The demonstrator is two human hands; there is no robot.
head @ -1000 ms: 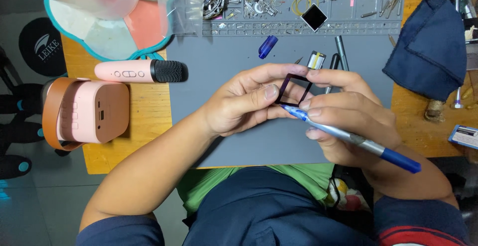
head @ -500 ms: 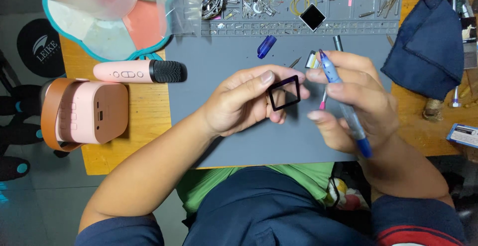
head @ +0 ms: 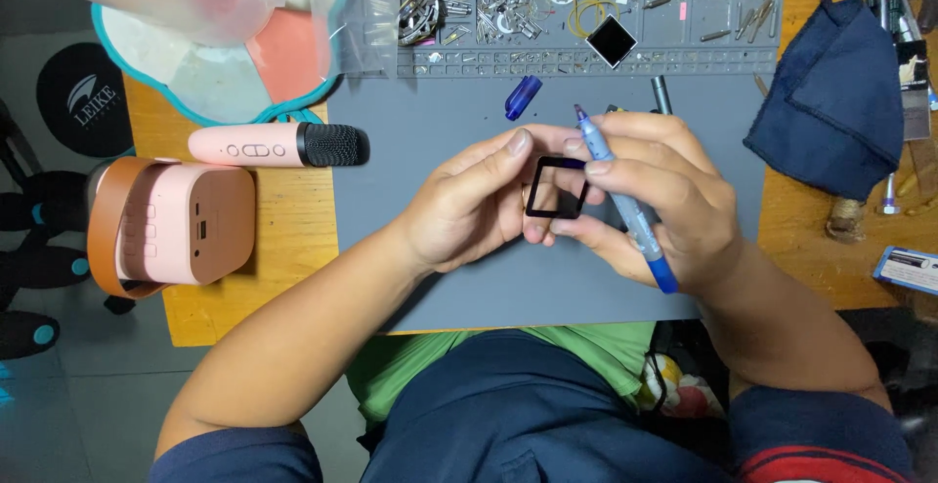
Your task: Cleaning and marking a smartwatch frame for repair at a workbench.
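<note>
My left hand (head: pixel 464 205) pinches a small square black-edged glass panel (head: pixel 557 187) by its left side, above the grey work mat (head: pixel 440 278). My right hand (head: pixel 664 200) grips a blue pen-like tool (head: pixel 625 200), tip pointing up and away, and its fingers also touch the panel's right edge. A blue cap (head: pixel 523 97) lies on the mat just beyond the hands. A second square black panel (head: pixel 612 41) rests in the mat's parts tray at the top.
A pink handheld microphone (head: pixel 278 144) and a pink and brown speaker box (head: pixel 171 224) sit on the wooden table to the left. A dark blue cloth (head: pixel 835 102) lies at right. Small metal parts (head: pixel 489 19) fill the mat's top compartments. A teal-rimmed dish (head: pixel 225 63) is at top left.
My right hand has swung the blue tool from pointing down-right under the panel to pointing upward beside it. The panel stays held in my left hand, slightly shifted.
</note>
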